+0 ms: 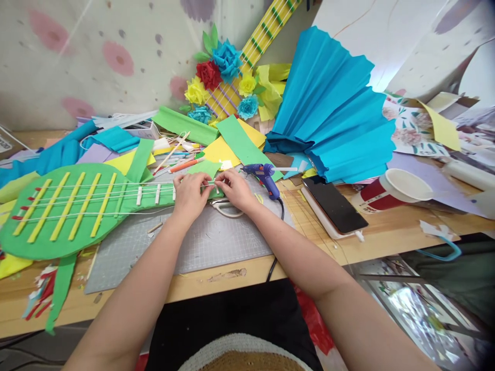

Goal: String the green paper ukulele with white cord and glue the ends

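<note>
A green paper guitar (81, 211) lies on its side, its body at the left and its neck reaching under my hands. White strings (93, 193) run along it over yellow bars, and short white strips (158, 193) cross the neck. My left hand (190, 196) rests over the neck, thumb and fingers pinched on the white string near its end. Fingertips of my right hand (236, 191) pinch there too, close to the left ones, on the string beside a small white piece. Scissors (228, 210) lie partly hidden under my right hand.
A blue glue gun (265, 178) with its cord sits just right of my hands. A grey cutting mat (216, 245) is beneath. Farther right are a phone (334, 203), a paper cup (390, 190) and pleated blue paper (332, 108). Behind stands a flowered yellow guitar (257, 49).
</note>
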Tool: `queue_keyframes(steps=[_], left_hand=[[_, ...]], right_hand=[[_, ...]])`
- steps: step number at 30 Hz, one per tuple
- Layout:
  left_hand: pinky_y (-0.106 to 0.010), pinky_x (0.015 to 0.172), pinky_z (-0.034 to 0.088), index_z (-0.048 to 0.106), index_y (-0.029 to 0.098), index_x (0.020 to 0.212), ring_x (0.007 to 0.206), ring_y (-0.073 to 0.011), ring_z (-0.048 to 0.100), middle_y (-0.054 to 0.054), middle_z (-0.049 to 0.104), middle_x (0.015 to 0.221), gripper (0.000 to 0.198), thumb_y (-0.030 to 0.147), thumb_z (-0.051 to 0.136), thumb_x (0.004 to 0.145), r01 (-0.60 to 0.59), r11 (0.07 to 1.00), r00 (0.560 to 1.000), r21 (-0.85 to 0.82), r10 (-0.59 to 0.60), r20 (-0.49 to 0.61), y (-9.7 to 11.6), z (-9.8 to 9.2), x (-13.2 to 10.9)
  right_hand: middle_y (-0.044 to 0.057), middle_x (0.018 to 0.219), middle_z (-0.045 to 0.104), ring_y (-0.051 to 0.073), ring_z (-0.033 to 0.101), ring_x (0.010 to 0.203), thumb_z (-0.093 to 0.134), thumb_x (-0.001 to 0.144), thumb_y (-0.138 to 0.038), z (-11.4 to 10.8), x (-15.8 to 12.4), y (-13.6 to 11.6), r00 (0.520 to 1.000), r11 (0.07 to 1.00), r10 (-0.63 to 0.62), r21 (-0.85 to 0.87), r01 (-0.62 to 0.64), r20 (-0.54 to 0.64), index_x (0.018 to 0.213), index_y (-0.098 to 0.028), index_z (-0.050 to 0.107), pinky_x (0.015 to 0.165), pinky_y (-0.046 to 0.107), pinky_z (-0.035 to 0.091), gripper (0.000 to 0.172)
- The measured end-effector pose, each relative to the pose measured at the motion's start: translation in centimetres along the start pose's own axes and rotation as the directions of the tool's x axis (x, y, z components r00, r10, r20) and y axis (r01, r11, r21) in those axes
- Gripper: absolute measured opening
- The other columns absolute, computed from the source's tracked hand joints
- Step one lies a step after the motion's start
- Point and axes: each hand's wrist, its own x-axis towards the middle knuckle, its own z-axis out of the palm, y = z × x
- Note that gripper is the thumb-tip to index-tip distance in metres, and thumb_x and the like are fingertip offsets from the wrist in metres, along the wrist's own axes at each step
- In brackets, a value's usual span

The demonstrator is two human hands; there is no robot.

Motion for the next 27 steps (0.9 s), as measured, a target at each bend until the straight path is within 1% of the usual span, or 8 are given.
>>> queue_keyframes(steps=[4,9,14,17,22,27], left_hand=[[-0.042,0.092,0.028,0.065,0.024,0.092,0.095,-0.0235,0.057,-0.004,0.067,0.088,0.014,0.030,0.056,0.083,-0.014,1.000,1.000,0.015,0.014,0.014,0.0,0.4,0.1],[-0.043,0.091,0.028,0.065,0.023,0.084,0.091,-0.0242,0.056,-0.004,0.065,0.082,0.014,0.033,0.055,0.083,-0.025,0.998,0.999,0.051,0.023,0.039,0.0,0.6,0.2],[-0.043,0.089,0.028,0.063,0.022,0.077,0.091,-0.0238,0.056,-0.005,0.065,0.083,0.016,0.031,0.052,0.084,-0.056,0.997,0.998,0.056,0.054,0.042,0.0,0.6,0.2],[-0.043,0.089,0.028,0.061,0.022,0.074,0.092,-0.0235,0.056,-0.004,0.065,0.083,0.014,0.029,0.052,0.083,-0.034,0.999,0.998,0.042,0.032,0.047,0.2,0.6,0.2],[-0.043,0.089,0.028,0.061,0.021,0.075,0.094,-0.0235,0.056,-0.004,0.066,0.084,0.011,0.026,0.053,0.081,0.039,0.999,0.997,-0.002,-0.039,0.067,0.6,0.4,0.2],[-0.043,0.090,0.029,0.061,0.021,0.074,0.093,-0.0233,0.057,-0.004,0.067,0.083,0.010,0.026,0.054,0.080,0.097,0.995,0.992,-0.022,-0.095,0.085,0.9,0.2,0.3]], right_hand=[[0.002,0.086,0.058,0.013,0.053,0.079,0.055,0.084,-0.020,-0.1,0.1,0.0,1.000,1.000,-0.006,0.013,0.006,0.006,0.079,-0.018,0.060,0.075,0.026,0.042,0.006],[0.002,0.087,0.058,0.013,0.052,0.079,0.057,0.084,-0.020,-0.2,0.1,0.3,1.000,1.000,-0.007,0.003,0.007,0.021,0.080,-0.018,0.061,0.074,0.026,0.042,0.006],[0.002,0.087,0.059,0.013,0.053,0.082,0.056,0.084,-0.019,-0.4,0.2,0.4,0.999,1.000,-0.005,-0.018,0.006,0.048,0.079,-0.018,0.060,0.076,0.025,0.041,0.007],[0.003,0.089,0.059,0.015,0.053,0.085,0.056,0.084,-0.019,-0.7,0.1,0.5,0.998,0.997,-0.036,-0.062,0.040,0.055,0.079,-0.019,0.060,0.078,0.027,0.041,0.007],[0.004,0.092,0.059,0.017,0.053,0.090,0.056,0.084,-0.021,-1.3,-0.5,0.3,0.995,0.984,-0.078,-0.153,0.087,0.067,0.081,-0.019,0.060,0.080,0.029,0.039,0.006],[0.005,0.094,0.059,0.017,0.053,0.091,0.055,0.083,-0.021,-1.7,-0.9,0.0,0.984,0.977,-0.128,-0.154,0.146,0.125,0.083,-0.019,0.061,0.079,0.028,0.039,0.007]])
